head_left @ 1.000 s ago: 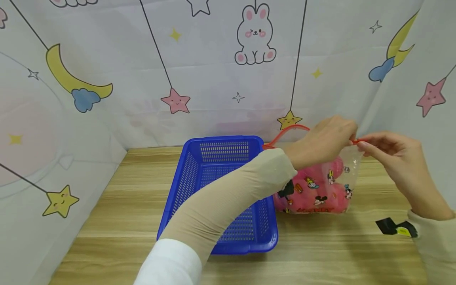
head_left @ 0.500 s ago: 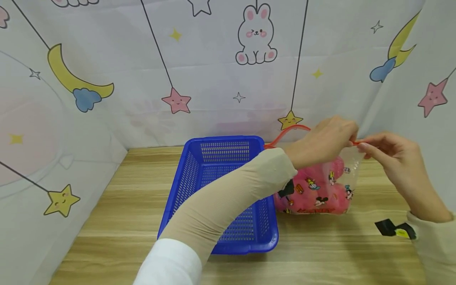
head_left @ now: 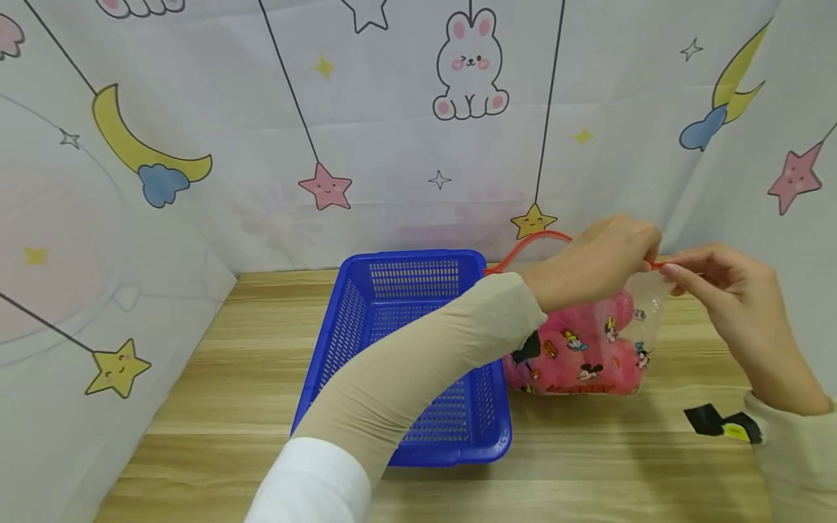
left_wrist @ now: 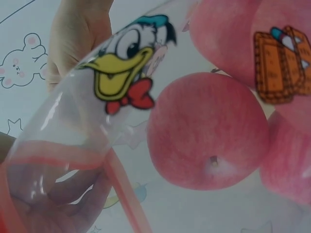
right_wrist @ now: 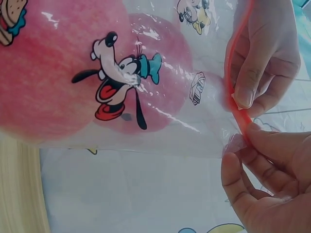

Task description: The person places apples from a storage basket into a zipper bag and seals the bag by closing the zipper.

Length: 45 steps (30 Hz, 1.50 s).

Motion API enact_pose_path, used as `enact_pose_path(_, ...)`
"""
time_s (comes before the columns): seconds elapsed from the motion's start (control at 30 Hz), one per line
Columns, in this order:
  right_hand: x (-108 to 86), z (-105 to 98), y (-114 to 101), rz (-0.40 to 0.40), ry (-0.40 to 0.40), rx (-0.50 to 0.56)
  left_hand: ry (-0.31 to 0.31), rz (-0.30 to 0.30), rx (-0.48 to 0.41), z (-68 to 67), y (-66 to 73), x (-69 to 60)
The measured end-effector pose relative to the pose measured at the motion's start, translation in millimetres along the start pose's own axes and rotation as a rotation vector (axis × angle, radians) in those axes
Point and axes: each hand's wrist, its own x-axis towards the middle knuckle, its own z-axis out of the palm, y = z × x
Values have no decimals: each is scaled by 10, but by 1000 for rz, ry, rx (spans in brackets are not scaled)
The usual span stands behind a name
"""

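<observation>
A clear zip bag point(head_left: 591, 349) printed with cartoon figures stands on the table, right of the basket. Pink-red apples point(left_wrist: 206, 131) show through its film. Its red zip strip point(head_left: 546, 235) bows open at the left end. My left hand point(head_left: 598, 254) reaches across and pinches the strip near the right corner; a small pale slider point(right_wrist: 236, 101) shows by its thumb in the right wrist view. Close beside it, my right hand point(head_left: 735, 287) pinches the corner end of the strip between thumb and fingers. In the left wrist view, fingers appear behind the film.
A blue perforated basket point(head_left: 451, 456) sits left of the bag, partly covered by my left sleeve. A black strap piece with a yellow label point(head_left: 726, 427) hangs at my right cuff. Behind the wooden table point(head_left: 261, 327) hangs a printed white curtain point(head_left: 392, 131).
Both hands keep their pinch at the bag's right corner. The whole view shifts very slightly; the bag and basket stay put.
</observation>
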Motion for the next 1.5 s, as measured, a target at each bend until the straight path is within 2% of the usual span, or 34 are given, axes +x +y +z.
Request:
enact_pose_path(0.4, 12, -16, -4, 14, -5, -8, 7, 16, 8, -16, -15, -16)
enact_pose_path(0.8, 18, -8, -3, 30, 2, -9, -2, 6, -16, -34, -25, -29)
enact_pose_path(1.13, 15, -6, 11, 4, 1, -9, -12, -5, 9, -8, -26, -31)
enact_pose_path(1.23, 6, -4, 13, 11, 7, 3, -21, -20, 1, -10, -17, -28)
enact_pose_path(1.5, -38, -11, 0, 63, 15, 15, -23, -1, 36, -23, 5, -51)
